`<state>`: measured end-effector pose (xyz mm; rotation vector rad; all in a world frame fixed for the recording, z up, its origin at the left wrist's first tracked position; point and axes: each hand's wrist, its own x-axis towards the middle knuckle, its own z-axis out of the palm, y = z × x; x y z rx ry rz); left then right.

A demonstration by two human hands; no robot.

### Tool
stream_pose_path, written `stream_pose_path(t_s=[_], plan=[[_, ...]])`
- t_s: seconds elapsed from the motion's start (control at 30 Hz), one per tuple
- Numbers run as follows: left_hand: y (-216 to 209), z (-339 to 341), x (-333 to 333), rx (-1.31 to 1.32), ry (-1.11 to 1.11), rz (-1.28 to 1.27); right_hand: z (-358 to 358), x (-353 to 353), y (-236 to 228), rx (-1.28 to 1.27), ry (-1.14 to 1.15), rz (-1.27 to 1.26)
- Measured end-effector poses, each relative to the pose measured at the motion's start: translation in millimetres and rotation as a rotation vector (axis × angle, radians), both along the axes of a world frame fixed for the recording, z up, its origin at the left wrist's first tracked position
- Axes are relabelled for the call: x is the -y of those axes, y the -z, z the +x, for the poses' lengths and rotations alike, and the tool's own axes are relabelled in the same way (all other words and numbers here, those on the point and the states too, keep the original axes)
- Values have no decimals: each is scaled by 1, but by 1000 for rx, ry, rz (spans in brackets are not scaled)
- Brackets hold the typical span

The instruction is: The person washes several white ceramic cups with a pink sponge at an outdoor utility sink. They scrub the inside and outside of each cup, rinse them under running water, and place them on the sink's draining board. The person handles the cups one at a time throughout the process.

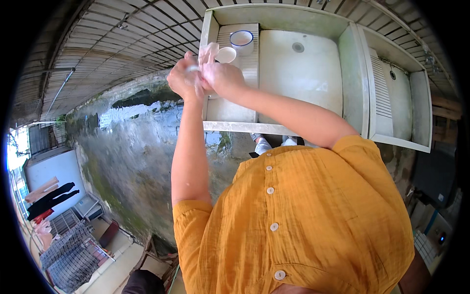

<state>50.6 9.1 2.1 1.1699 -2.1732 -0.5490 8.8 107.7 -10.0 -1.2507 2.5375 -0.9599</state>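
My two hands meet over the left end of a white sink, above its ribbed drainboard. The fingers of my left hand are curled in against my right hand, which is closed too. Something pale and whitish shows between them; blur and the overlapping fingers hide what it is. Whitish streaks, maybe foam, lie on the skin. Right behind my right hand stands a white cup. Farther back on the drainboard is a white mug with a blue rim.
To the right lies the sink's basin with a drain, then a second sink. A wet, mossy concrete floor spreads on the left below a metal grille wall. Clothes hang at the lower left.
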Motion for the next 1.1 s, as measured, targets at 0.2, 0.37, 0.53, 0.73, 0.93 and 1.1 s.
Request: stream_pose_path(t_s=[0.2,0.37,0.53,0.73,0.93,1.1], plan=[[21,15,-3,129,-111,-80,24,-27,30,-48,-163,-377],[38,4,-16,-356,-65,180,6,6,29,-38,102,-443],[30,20,14,-442,56,663,17,-16,12,-424,-253,-380],[25,33,17,-488,185,1184,-49,-53,20,-770,-857,-583],[43,45,32,-753,181,1384,-74,-51,-23,-383,-747,-588],[21,44,6,-917,251,1213,-76,-68,-20,310,-164,-177]])
